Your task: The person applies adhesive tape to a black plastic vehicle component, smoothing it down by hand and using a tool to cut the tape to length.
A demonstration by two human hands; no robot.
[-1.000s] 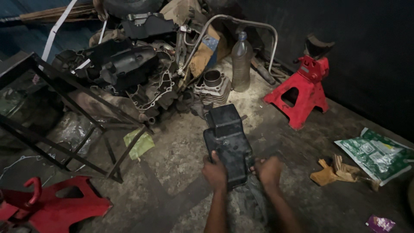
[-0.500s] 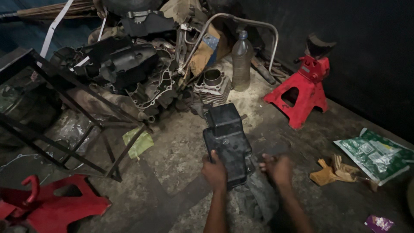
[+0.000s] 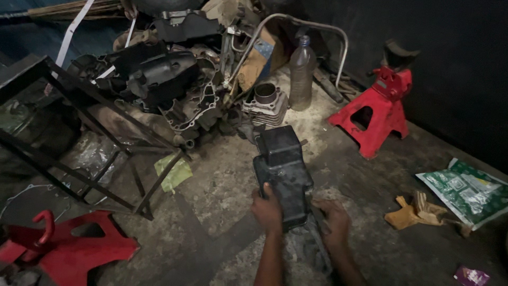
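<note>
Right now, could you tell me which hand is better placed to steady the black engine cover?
Probably left. The left hand already grips the black engine cover at its near edge; the right hand rests lower, on the grey rag.

Two bare forearms entering from six o'clock, no sleeves in view, no gloves, no watch or rings to be seen, left hand at about seven o'clock, right hand at about five o'clock, fingers dim in low light
</note>
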